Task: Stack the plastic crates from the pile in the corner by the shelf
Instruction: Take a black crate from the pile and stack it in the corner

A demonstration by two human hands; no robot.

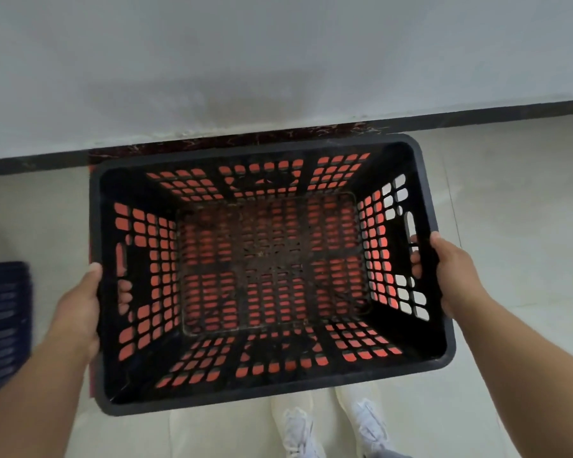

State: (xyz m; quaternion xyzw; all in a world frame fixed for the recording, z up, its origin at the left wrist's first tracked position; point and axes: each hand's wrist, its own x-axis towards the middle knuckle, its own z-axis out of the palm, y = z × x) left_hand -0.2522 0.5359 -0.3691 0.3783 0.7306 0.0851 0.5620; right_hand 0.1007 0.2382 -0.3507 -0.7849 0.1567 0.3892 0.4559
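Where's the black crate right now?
In the head view the black crate is centre frame, held by both hands, left hand and right hand, over a red crate by the wall.

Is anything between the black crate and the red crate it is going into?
Nothing visible. The black crate, held by both hands, shows only the red crate through its holes.
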